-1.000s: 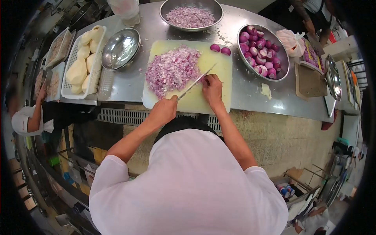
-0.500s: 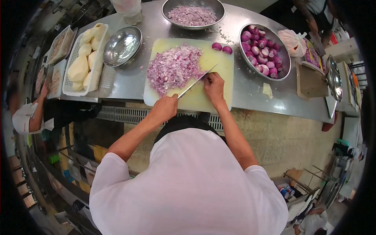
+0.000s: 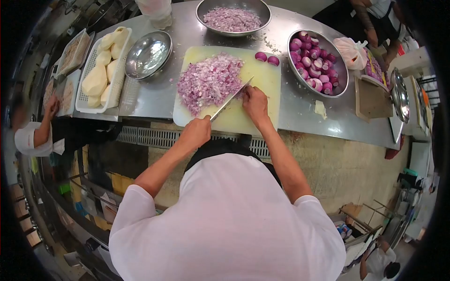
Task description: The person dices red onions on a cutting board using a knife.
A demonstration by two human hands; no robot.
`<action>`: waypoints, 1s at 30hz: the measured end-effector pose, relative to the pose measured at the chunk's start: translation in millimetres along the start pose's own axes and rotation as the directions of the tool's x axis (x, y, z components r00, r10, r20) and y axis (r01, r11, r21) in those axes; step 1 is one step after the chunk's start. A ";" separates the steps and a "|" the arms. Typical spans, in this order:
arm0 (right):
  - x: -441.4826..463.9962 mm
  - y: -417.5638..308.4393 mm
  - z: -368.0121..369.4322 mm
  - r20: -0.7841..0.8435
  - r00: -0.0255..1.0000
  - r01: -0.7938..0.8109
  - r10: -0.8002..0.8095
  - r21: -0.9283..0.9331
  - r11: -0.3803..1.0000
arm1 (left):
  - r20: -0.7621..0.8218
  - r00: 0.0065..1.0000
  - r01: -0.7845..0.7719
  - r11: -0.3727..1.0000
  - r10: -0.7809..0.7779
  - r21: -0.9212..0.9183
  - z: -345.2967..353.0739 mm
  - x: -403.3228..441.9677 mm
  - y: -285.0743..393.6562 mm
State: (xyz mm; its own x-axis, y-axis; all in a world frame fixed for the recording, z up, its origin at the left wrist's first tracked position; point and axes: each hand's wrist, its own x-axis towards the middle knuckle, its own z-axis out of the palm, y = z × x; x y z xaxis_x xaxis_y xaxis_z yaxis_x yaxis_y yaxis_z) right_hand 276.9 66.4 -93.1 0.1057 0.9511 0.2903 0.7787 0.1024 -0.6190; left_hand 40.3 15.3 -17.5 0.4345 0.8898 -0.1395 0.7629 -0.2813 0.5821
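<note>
My left hand (image 3: 196,133) is wrapped round the handle of a knife (image 3: 231,99), whose blade slants up and right across the cutting board (image 3: 262,117). Beside the blade's tip, my right hand (image 3: 255,104) is closed, its fingertips pressed down at the board; whatever they hold is hidden. A heap of chopped purple onion (image 3: 209,83) covers the board's left part, touching or close to the blade. Two purple onion pieces (image 3: 267,58) lie at its top right corner.
Beyond the board stands a bowl of chopped onion (image 3: 232,21). To the right are a bowl of peeled onions (image 3: 316,64) and a plastic bag (image 3: 351,53). At left are an empty metal bowl (image 3: 148,55) and a white basket (image 3: 116,89) of pale peeled vegetables. Co-workers stand left and top right.
The knife's blade has swung slightly, its tip now lower and further left, near my right fingertips. Both hands stay almost in place. The left co-worker's hand has shifted slightly.
</note>
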 end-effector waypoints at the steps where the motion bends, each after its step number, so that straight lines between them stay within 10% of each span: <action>1: -2.3 -0.4 0.1 0.003 1.000 0.001 -0.001 -0.002 1.000 | 0.027 1.000 0.006 0.999 -0.007 0.035 2.5 1.5 -1.4; 30: 13.8 44.6 -75.6 -0.354 0.932 -0.052 0.082 0.093 0.994 | 0.051 0.996 -0.071 0.996 0.068 0.054 -0.1 3.4 -7.4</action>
State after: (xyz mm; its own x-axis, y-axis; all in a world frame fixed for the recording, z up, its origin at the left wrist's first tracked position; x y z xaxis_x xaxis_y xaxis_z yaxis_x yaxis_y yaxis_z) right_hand 359.8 62.1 -61.5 0.3812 0.7912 0.4782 0.7115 0.0792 -0.6982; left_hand 36.1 20.4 -22.2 0.5093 0.8492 -0.1397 0.7550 -0.3629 0.5462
